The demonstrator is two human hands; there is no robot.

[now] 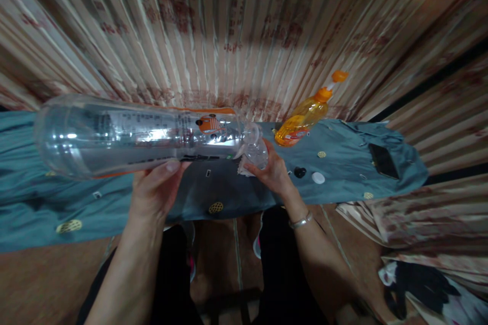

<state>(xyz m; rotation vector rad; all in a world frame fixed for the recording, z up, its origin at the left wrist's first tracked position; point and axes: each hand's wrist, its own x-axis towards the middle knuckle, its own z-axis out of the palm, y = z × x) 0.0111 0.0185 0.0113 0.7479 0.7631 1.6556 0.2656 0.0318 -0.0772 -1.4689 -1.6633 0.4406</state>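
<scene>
A large clear plastic bottle with an orange and white label lies sideways in the air above the cloth, its neck to the right. My left hand holds it from below, thumb on the near side. At the bottle's mouth, my right hand is closed round a small clear container; the two touch or overlap. Something pale and crinkled shows beneath the container. Farther back on the right stands a bottle of orange liquid with an orange pump top.
A teal cloth covers the long surface. Right of my right hand lie a black cap, a white round lid and a dark phone. Patterned curtains hang behind. Dark clothing lies at the lower right.
</scene>
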